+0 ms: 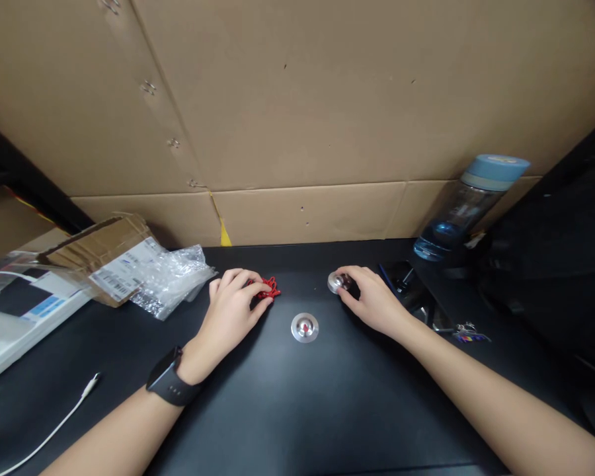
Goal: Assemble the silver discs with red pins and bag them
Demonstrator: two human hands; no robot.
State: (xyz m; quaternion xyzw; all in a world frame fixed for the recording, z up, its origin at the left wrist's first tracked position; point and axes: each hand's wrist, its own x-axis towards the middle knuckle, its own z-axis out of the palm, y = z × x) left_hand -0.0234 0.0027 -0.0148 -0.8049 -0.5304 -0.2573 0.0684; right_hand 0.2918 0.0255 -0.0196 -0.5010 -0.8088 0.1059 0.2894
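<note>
Cymbal-like metal disc (305, 328), red at its centre, lies flat on the black tabletop (287, 416) around the middle of the frame, untouched. Just beyond it, right of centre, the person's right hand (371, 297) has thumb and fingers closed around the rim of a second metal disc (336, 282). Left of centre, the left hand (233, 304) is half curled, its fingertips on a bunched red cord (272, 288); whether they grip it, I can't tell from where I stand. As things lie, the discs are apart and the cord is bunched, not stretched out; how much handling is finished or left, I can't say. Farther off, at right, a blue-lidded bottle (469, 201) stands by the cardboard panel (327, 119).
</note>
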